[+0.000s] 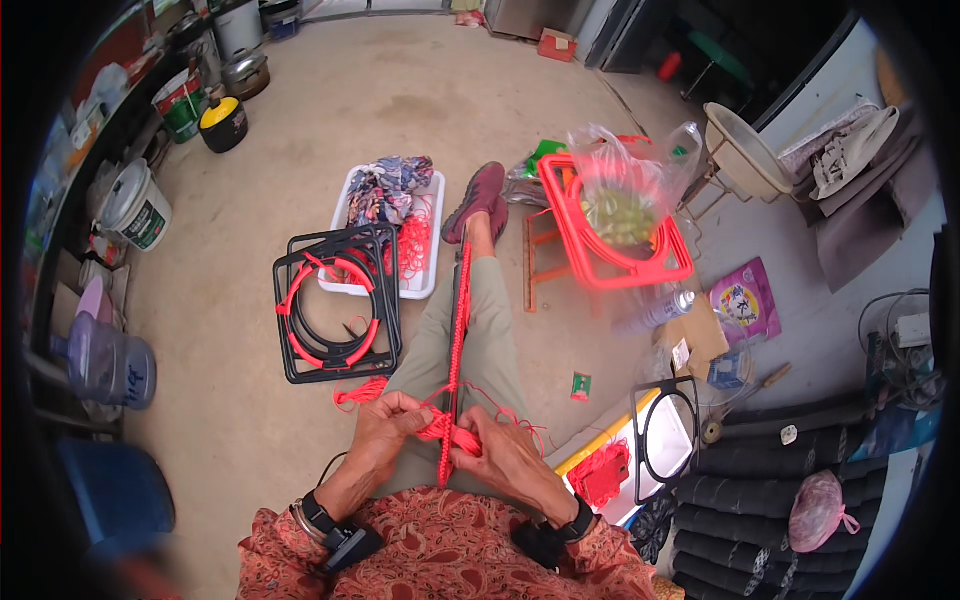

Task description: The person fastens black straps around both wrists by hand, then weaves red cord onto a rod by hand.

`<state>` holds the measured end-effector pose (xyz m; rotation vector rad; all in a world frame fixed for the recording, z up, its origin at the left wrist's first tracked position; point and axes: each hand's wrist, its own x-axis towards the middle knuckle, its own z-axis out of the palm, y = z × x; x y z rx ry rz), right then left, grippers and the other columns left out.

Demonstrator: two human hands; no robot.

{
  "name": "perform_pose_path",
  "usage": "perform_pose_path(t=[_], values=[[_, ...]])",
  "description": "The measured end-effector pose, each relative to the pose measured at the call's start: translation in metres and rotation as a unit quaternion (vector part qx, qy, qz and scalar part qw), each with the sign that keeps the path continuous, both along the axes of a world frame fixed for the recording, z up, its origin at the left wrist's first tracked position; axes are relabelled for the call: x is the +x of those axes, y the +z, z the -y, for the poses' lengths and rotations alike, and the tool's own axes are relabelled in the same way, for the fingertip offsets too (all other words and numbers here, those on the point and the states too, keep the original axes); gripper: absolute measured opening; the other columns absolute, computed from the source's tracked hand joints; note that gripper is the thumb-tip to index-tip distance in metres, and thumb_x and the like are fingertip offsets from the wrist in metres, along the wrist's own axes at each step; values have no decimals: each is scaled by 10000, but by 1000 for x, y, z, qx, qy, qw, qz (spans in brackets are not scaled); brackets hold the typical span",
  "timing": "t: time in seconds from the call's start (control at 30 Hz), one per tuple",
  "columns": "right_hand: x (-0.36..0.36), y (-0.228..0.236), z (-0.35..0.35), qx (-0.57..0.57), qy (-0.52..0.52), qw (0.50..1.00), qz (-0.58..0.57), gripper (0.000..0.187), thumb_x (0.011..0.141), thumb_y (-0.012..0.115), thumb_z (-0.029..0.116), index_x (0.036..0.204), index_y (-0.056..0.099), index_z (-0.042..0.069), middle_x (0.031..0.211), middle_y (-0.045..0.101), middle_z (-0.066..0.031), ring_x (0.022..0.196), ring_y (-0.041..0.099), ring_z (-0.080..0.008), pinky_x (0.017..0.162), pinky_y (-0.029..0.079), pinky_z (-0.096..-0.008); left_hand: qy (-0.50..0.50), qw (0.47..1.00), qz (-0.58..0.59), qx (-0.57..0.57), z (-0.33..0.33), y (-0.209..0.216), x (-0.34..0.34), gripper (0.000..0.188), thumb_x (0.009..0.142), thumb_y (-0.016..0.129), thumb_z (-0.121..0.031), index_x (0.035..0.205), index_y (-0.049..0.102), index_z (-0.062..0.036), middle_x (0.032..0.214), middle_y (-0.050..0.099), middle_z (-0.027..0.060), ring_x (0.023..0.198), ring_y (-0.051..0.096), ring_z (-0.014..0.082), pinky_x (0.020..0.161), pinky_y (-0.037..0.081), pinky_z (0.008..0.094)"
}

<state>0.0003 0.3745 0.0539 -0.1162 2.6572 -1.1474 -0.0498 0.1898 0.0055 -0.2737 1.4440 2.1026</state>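
Pinching red cord (445, 428) between left hand (388, 428) and right hand (503, 452).

Worn on the head, looking steeply down from close above the lap (470, 330), facing forward along the outstretched leg to the floor (400, 100) beyond. Wide fisheye, edges bent and dark at the rim. One view only, nothing shared.

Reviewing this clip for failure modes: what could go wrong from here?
1. Loose red cord bunched between the left hand and right hand may tangle.
2. The long wrapped rod rests along the outstretched leg; it could slide off.
3. The stacked black frames lie close by, a possible snag.
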Motion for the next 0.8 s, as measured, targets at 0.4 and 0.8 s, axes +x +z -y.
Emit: perform_pose_path(t=[0.4,0.8], values=[[-7,-22,18,-130,-113,984,-37,201,829,643,101,951,495,40,718,601,-147,596,607,-296,531,444,-384,112,989,70,62,13,20,-10,30,875,611,-42,849,598,-35,911,651,89,751,633,171,634,563,355],[-13,18,-3,-169,-103,971,-135,215,809,672,68,1014,613,42,853,563,-85,802,586,-236,655,462,-364,113,986,36,114,4,14,-14,32,865,597,11,855,579,-14,873,652,105,768,646,181,685,568,326]])
